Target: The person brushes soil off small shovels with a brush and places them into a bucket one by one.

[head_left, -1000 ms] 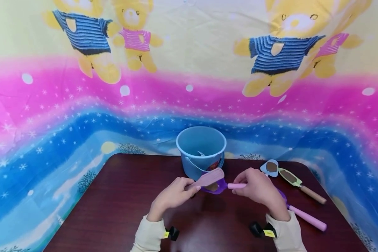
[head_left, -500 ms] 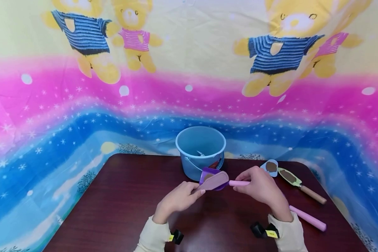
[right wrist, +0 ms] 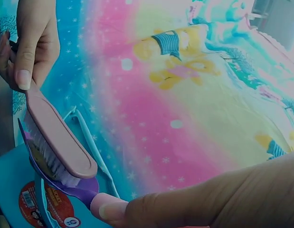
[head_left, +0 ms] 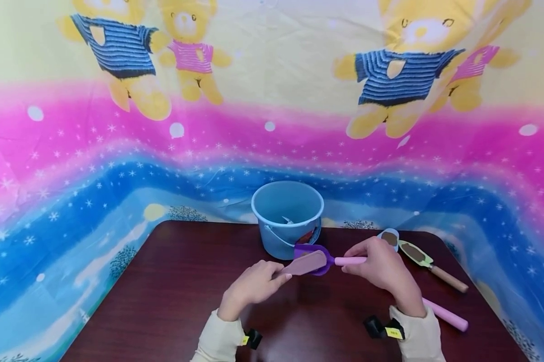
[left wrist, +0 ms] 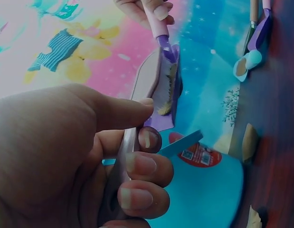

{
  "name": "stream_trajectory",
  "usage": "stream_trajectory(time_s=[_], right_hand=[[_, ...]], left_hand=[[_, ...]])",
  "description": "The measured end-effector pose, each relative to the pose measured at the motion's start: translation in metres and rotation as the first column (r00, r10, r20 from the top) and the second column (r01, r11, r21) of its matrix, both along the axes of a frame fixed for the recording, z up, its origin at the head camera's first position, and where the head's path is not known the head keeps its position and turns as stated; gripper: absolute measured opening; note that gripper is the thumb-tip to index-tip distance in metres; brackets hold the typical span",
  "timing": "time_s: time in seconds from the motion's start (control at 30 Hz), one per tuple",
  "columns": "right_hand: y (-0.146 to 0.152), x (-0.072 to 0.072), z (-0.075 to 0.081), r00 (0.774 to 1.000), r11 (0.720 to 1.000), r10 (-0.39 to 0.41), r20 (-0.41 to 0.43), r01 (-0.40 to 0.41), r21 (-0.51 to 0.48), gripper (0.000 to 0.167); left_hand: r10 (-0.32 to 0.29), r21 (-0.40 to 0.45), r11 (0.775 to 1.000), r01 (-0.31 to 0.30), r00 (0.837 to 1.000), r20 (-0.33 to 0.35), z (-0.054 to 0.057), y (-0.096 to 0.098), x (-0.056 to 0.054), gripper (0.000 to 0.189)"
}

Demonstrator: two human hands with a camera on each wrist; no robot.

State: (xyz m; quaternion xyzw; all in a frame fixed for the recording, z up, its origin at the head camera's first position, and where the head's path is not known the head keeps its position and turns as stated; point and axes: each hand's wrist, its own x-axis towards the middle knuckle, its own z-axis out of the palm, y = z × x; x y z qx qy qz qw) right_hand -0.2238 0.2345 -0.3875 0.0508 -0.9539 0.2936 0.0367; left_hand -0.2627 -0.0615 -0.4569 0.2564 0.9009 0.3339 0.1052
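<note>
My left hand (head_left: pixel 255 284) grips the handle of a pink scrub brush (head_left: pixel 305 263), its thumb along the top. White bristles face down into the scoop of a purple toy shovel (right wrist: pixel 92 185) with a pink handle. Brown, sand-like stuff (left wrist: pixel 166 102) lies in that scoop. My right hand (head_left: pixel 382 264) pinches the shovel's pink handle (head_left: pixel 350 261) between thumb and fingers, keeping the scoop above the table. Just behind the scoop stands a light blue bucket (head_left: pixel 276 244) with a thin handle hanging down its front. A small pale item (head_left: pixel 288 220) shows inside it.
To the right on the dark table (head_left: pixel 172 281) lie a light blue scoop (head_left: pixel 391 238) and a green trowel (head_left: pixel 414 252), both bearing brown stuff. Another pink handle (head_left: pixel 446 315) sticks out beyond my right wrist. A bear-print cloth (head_left: pixel 272 125) hangs behind the table.
The shovel and my right hand have shifted slightly right. My left hand has moved the brush head right and a little down across the scoop. The bucket stays where it was.
</note>
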Motion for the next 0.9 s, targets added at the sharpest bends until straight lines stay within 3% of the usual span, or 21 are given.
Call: stream_trajectory(time_s=[0.53, 0.77, 0.9], right_hand=[[0.004, -0.002, 0.000, 0.999, 0.998, -0.036, -0.017, 0.037, 0.059, 0.023], [0.012, -0.003, 0.000, 0.994, 0.991, -0.079, -0.080, 0.087, 0.105, 0.022], [0.013, -0.004, -0.002, 0.995, 0.993, -0.066, -0.077, 0.073, 0.094, 0.022]], left_hand=[[0.034, -0.011, 0.999, -0.034, 0.999, -0.009, 0.003, -0.017, -0.004, 0.024], [0.094, -0.019, 0.995, -0.096, 0.991, -0.092, 0.003, -0.034, -0.009, 0.022], [0.083, -0.014, 0.996, -0.085, 0.990, -0.115, 0.002, -0.038, -0.012, 0.024]])
